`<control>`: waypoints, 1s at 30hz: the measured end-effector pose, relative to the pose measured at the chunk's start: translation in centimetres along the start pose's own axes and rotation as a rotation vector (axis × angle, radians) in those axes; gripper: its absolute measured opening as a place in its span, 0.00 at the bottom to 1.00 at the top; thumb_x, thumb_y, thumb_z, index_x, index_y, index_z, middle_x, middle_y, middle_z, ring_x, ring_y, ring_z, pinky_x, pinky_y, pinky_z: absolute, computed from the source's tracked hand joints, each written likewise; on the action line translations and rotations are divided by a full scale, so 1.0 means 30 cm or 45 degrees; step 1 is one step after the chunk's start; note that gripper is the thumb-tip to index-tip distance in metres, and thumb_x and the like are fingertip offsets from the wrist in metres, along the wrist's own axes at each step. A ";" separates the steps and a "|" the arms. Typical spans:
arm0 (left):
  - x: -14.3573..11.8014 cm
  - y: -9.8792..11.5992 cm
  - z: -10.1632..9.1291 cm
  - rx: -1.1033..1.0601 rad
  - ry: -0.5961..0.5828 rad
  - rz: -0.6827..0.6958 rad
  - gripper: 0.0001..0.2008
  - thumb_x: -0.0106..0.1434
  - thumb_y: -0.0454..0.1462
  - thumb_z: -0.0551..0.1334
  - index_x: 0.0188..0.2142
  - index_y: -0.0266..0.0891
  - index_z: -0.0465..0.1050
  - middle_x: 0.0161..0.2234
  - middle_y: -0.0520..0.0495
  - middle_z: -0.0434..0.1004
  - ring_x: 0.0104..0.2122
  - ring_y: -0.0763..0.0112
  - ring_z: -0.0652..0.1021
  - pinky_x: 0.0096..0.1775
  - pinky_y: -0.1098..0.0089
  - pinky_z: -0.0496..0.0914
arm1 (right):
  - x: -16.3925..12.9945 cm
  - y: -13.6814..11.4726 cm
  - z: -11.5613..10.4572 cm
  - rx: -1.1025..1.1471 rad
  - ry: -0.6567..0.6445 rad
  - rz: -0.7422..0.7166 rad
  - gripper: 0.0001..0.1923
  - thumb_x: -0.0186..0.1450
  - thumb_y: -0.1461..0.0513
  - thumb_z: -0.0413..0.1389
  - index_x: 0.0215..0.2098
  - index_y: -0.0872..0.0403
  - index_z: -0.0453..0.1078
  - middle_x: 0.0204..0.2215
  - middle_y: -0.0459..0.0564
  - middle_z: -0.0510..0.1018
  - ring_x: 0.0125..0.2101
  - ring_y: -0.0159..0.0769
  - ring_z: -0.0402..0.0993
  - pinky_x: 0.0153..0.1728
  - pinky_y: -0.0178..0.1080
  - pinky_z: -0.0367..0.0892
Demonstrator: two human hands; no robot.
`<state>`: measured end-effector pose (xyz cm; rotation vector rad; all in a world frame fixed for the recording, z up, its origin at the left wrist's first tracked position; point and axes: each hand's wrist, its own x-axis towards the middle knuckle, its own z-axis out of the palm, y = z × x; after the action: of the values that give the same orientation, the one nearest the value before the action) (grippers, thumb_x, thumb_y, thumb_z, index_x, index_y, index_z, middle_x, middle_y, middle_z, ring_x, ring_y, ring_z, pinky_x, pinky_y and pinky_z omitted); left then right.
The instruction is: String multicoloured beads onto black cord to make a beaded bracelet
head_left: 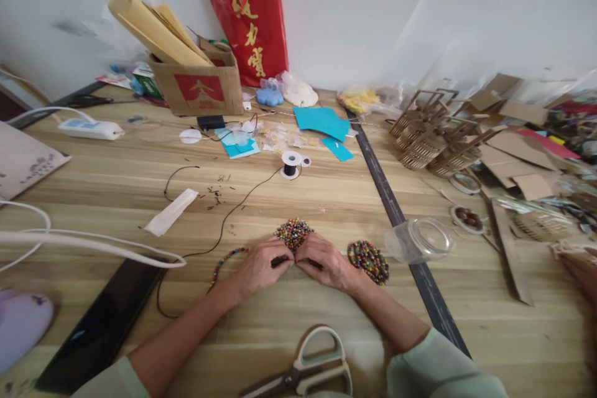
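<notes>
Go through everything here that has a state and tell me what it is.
Left hand: closed, pinching the beaded piece.
Right hand: closed, pinching it too.
Clear jar: on its side, lid off.
Scissors: shut.
Thread spool: partly unwound.
Cardboard box: open.

both hands, left hand point(262, 265) and right hand point(323, 263), pinch beaded piece point(293, 233).

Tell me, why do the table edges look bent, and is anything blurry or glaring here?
Head view: wide-lens distortion bows the table and its dark strip; soft, even light, faint shadows under the left hand and right hand; mild sheen on the clear jar; the scissors and corners look soft.
</notes>
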<state>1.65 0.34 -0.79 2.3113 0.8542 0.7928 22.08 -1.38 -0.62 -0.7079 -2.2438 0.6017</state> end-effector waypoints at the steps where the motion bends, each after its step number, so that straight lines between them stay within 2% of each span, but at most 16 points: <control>1: 0.000 0.000 0.000 0.001 -0.002 0.004 0.05 0.58 0.29 0.63 0.28 0.36 0.76 0.27 0.48 0.78 0.30 0.67 0.75 0.35 0.69 0.68 | 0.000 0.000 0.000 -0.001 0.001 0.000 0.03 0.68 0.66 0.53 0.37 0.55 0.68 0.31 0.51 0.76 0.34 0.36 0.70 0.39 0.41 0.66; 30: -0.001 0.004 -0.004 0.022 -0.025 -0.040 0.05 0.59 0.30 0.63 0.28 0.37 0.75 0.27 0.48 0.77 0.30 0.68 0.75 0.35 0.70 0.68 | 0.007 -0.009 -0.016 -0.076 -0.065 -0.005 0.06 0.70 0.63 0.51 0.38 0.55 0.70 0.33 0.52 0.77 0.36 0.36 0.71 0.41 0.40 0.65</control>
<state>1.59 0.26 -0.63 2.3112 0.8902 0.7505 22.22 -1.35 -0.07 -0.7257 -2.3185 0.5586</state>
